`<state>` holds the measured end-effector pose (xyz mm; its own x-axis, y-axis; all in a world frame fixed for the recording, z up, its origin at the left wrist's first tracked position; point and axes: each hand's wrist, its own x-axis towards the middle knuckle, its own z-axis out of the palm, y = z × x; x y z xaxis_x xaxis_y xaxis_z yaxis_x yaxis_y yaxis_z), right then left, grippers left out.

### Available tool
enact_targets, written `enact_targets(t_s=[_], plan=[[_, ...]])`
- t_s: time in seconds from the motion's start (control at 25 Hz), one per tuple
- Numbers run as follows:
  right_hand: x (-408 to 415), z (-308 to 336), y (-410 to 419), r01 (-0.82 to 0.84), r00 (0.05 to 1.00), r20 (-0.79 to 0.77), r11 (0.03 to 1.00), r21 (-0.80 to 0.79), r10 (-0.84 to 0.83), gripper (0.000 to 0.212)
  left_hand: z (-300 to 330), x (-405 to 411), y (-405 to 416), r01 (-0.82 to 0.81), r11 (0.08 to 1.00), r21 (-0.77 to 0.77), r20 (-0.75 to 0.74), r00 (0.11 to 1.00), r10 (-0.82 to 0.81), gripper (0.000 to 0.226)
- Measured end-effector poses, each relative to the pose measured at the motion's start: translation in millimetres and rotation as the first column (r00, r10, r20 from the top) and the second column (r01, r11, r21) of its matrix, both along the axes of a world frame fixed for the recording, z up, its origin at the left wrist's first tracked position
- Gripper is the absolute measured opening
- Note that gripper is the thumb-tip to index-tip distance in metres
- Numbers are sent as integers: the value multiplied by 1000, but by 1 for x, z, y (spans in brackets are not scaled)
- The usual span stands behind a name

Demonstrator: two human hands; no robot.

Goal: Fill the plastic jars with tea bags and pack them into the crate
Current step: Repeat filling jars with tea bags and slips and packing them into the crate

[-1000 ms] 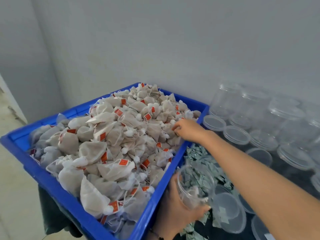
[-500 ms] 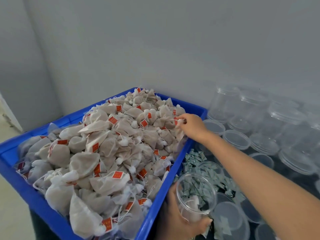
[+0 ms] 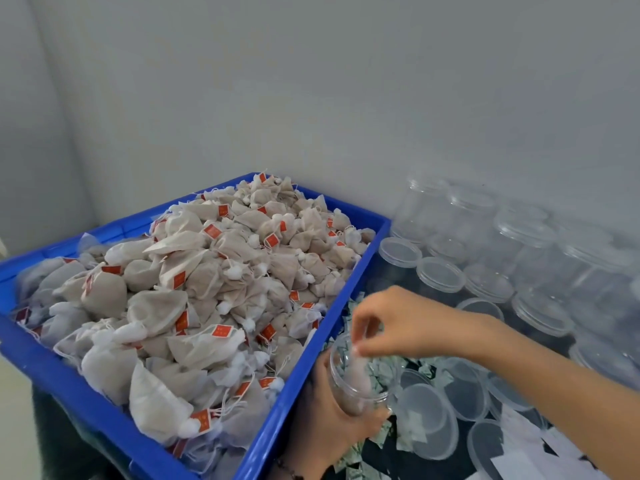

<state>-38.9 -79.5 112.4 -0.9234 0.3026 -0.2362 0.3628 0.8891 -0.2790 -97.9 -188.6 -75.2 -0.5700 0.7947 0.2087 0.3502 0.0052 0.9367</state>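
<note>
A blue crate on the left is heaped with beige tea bags bearing red tags. Just right of its front corner my left hand grips a clear plastic jar, tilted with its mouth facing up and right. My right hand is over the jar's mouth, fingers pinched on a tea bag that hangs blurred into the jar. At least one more bag appears to lie inside the jar.
Several empty clear jars stand at the back right against the grey wall. Loose clear lids lie in front of them. Small green-white paper pieces are scattered under the jar. White paper lies at the bottom right.
My right hand left the heap in the crate and came back toward me with a tea bag, now over the jar's mouth. The jar in my left hand stayed about in place.
</note>
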Motion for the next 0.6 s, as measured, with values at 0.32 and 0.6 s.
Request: enact_targets(t_s=[0.32, 0.6], plan=[[-135, -45, 67, 213, 944, -286, 965, 154, -162, 34, 0, 0, 0, 4, 999, 47, -11, 1000, -4, 101], [-144, -66, 64, 268, 937, -311, 900, 343, -161, 18, 0, 1, -1, 4, 1000, 4, 6, 1000, -5, 96]])
